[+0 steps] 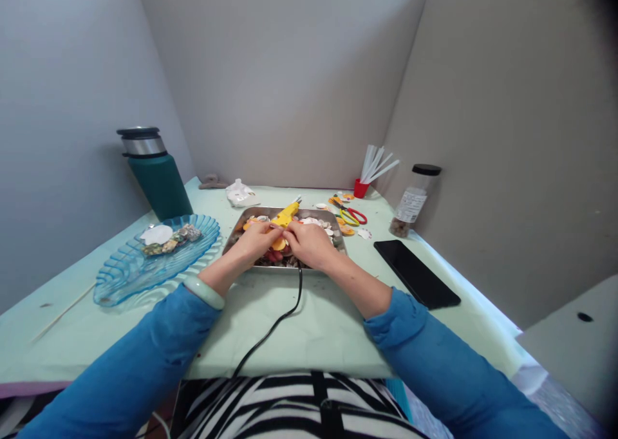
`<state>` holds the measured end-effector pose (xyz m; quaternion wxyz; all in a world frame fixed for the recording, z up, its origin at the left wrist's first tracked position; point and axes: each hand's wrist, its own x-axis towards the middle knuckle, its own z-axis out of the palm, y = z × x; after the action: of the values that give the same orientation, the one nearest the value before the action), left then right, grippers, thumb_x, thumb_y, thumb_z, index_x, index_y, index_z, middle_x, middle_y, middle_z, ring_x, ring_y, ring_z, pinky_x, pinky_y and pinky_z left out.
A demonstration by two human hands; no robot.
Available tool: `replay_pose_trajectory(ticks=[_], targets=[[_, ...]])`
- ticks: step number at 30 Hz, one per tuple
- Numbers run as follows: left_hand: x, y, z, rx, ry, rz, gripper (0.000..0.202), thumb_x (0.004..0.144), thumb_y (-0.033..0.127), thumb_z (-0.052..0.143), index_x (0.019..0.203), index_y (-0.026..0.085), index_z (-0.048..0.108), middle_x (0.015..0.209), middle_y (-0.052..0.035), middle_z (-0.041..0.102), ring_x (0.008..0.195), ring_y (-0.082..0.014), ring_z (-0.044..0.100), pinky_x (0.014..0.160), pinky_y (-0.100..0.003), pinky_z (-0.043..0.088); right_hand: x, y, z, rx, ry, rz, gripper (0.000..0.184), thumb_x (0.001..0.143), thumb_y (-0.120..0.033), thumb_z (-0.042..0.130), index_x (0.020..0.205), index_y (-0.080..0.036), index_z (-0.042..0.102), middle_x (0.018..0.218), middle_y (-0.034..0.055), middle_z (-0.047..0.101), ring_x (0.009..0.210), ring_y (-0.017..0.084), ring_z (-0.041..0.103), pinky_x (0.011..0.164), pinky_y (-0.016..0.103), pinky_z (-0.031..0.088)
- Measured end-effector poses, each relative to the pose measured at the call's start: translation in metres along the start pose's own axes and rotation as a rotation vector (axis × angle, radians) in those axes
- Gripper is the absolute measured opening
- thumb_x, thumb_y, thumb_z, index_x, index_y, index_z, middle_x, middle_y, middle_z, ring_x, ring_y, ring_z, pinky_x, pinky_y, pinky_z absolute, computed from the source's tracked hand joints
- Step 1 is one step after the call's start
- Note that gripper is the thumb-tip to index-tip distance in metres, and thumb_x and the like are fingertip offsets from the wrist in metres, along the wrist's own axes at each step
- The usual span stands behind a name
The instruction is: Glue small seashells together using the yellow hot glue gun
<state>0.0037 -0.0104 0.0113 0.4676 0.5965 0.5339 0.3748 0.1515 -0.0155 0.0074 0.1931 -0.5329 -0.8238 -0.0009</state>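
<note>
My left hand and my right hand meet over a metal tray of shells. Both hands are closed, fingertips pinched together and nearly touching. What they pinch, if anything, is too small and too covered to make out. Just behind the fingers, a yellow hot glue gun lies across the tray with its nozzle pointing away. Its black cord seems to run from beneath my hands to the table's front edge. Orange and reddish pieces show below the fingertips, partly hidden by them.
A blue glass dish with shells and a green bottle stand left. Scissors, glue sticks in a red cup, a jar and a black phone lie right. A thin stick rests front left.
</note>
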Motion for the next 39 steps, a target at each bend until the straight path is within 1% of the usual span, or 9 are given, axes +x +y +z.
replay_pose_trajectory(ticks=[9, 15, 27, 33, 39], targets=[[0.005, -0.007, -0.001, 0.063, 0.011, 0.072, 0.015, 0.091, 0.019, 0.048, 0.081, 0.015, 0.059, 0.053, -0.0004, 0.066, 0.039, -0.0126, 0.059, 0.043, -0.020, 0.047, 0.001, 0.000, 0.001, -0.013, 0.018, -0.016, 0.032, 0.100, -0.033, 0.038, 0.102, -0.018, 0.066, 0.097, 0.0084, 0.073, 0.088, 0.020, 0.066, 0.068, 0.027, 0.036], [0.006, -0.010, -0.002, 0.055, 0.008, 0.076, 0.011, 0.087, 0.026, 0.057, 0.080, 0.017, 0.060, 0.054, -0.0006, 0.067, 0.039, -0.0141, 0.060, 0.042, -0.022, 0.047, 0.001, 0.000, 0.001, 0.004, 0.002, -0.016, 0.032, 0.100, -0.033, 0.038, 0.104, -0.018, 0.066, 0.098, 0.0088, 0.073, 0.089, 0.020, 0.066, 0.069, 0.027, 0.036], [0.010, -0.015, -0.004, 0.050, -0.004, 0.078, 0.015, 0.085, 0.031, 0.061, 0.082, 0.017, 0.060, 0.055, -0.0012, 0.067, 0.040, -0.0140, 0.060, 0.042, -0.021, 0.046, 0.001, 0.000, 0.001, 0.014, -0.014, -0.004, 0.033, 0.101, -0.034, 0.038, 0.106, -0.018, 0.066, 0.100, 0.0093, 0.073, 0.091, 0.020, 0.065, 0.072, 0.026, 0.037], [0.009, -0.014, -0.003, 0.068, -0.004, 0.078, 0.011, 0.088, 0.026, 0.055, 0.082, 0.017, 0.059, 0.056, -0.0012, 0.067, 0.041, -0.0147, 0.061, 0.043, -0.023, 0.048, 0.001, 0.001, 0.001, 0.015, -0.003, -0.012, 0.032, 0.101, -0.033, 0.038, 0.104, -0.018, 0.066, 0.099, 0.0089, 0.073, 0.090, 0.020, 0.066, 0.071, 0.026, 0.037], [0.006, -0.010, -0.002, 0.052, 0.010, 0.068, 0.011, 0.086, 0.027, 0.058, 0.082, 0.017, 0.060, 0.055, -0.0012, 0.067, 0.040, -0.0142, 0.060, 0.043, -0.022, 0.046, 0.001, 0.000, 0.001, 0.010, -0.008, -0.009, 0.031, 0.101, -0.033, 0.038, 0.104, -0.018, 0.066, 0.098, 0.0090, 0.073, 0.090, 0.020, 0.066, 0.070, 0.026, 0.036]])
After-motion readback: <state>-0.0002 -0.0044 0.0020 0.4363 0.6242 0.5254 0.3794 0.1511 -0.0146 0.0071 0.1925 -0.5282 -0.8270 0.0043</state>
